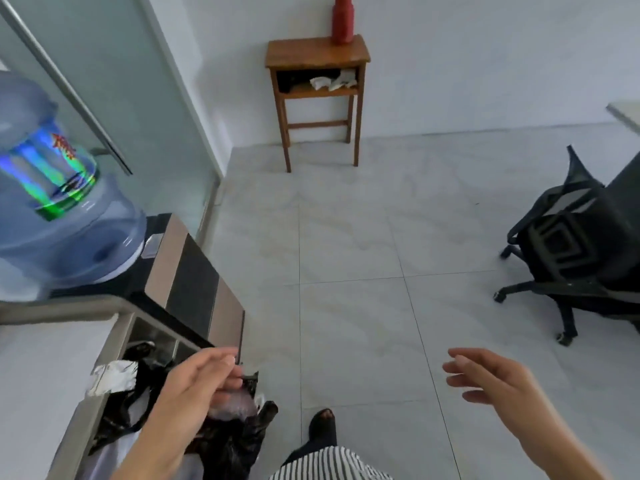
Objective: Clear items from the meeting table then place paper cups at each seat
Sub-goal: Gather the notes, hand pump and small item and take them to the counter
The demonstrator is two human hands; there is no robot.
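My left hand hovers over a bin lined with a black trash bag at the lower left. Its fingers are curled close to the bag's rim, and I cannot tell whether they pinch it. A pale crumpled wrapper lies in the bag just under the fingers. A crumpled silver piece sits at the bag's left edge. My right hand floats over the tiled floor with fingers spread, holding nothing. No paper cups are in view, and only a corner of a white table shows at the right edge.
A water dispenser with a blue bottle stands at left, right behind the bin. A wooden side table carrying a red vase stands against the far wall. A black office chair is at right. Tiled floor lies between.
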